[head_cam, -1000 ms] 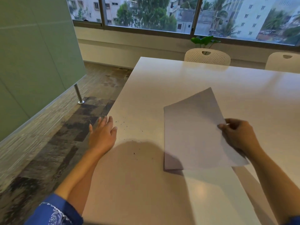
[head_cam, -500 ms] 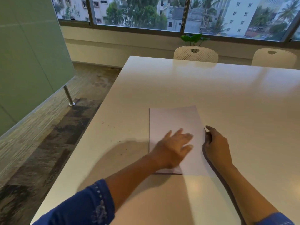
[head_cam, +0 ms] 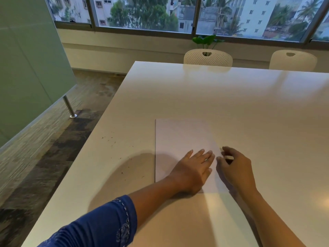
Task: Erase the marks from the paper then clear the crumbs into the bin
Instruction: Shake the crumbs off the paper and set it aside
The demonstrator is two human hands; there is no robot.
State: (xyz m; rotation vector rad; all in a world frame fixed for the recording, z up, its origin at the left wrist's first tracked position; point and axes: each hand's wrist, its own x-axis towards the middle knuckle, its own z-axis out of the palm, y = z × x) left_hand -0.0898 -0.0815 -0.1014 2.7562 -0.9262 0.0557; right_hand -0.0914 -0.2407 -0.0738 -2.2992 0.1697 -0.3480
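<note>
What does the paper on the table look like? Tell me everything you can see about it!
The paper is one plain, pale white sheet, a rectangle lying flat on the white table. No marks show on it from here. The left hand presses flat on its near part, fingers straight. The right hand, pinching a small white piece, is at its right edge.

The white table carries a flat sheet of paper; dark crumbs (small, scattered) lie left of the paper.
</note>
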